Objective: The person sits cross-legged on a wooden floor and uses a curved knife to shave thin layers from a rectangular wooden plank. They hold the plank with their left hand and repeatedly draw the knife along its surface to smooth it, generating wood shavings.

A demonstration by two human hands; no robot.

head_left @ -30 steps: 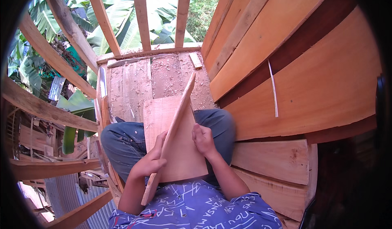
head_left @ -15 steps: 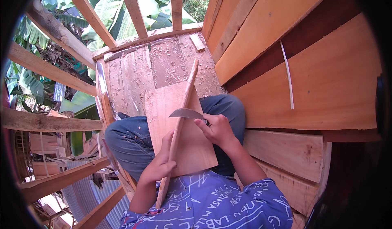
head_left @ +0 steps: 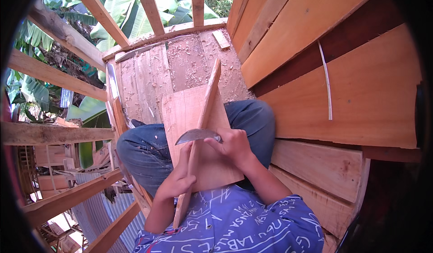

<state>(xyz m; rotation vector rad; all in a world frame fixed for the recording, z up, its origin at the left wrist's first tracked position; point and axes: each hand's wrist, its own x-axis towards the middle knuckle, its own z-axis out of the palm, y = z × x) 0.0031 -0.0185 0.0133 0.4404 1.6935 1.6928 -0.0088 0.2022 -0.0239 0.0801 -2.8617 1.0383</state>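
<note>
My right hand [head_left: 233, 147] is closed round the handle of a knife with a curved blade [head_left: 195, 136]. That blade lies across a long narrow wooden strip [head_left: 208, 104], at about the middle of its length. Lower on the same strip, my left hand [head_left: 179, 176] grips it, fingers wrapped round its left side. The strip stands on edge, slanting from my shirt up past my knees. Under it a flat wooden board [head_left: 180, 111] rests across my lap. The knife's handle is mostly hidden in my fist.
Wood shavings litter the plank floor [head_left: 149, 84] ahead, where a small wood offcut [head_left: 221, 39] lies. A slatted wooden railing [head_left: 58, 135] runs along the left and front. Wide plank walling [head_left: 352, 95] closes the right side, with a thin pale strip [head_left: 325, 79] against it.
My right hand has drawn the knife toward me and slightly left along the wooden strip. The left hand keeps its grip on the strip.
</note>
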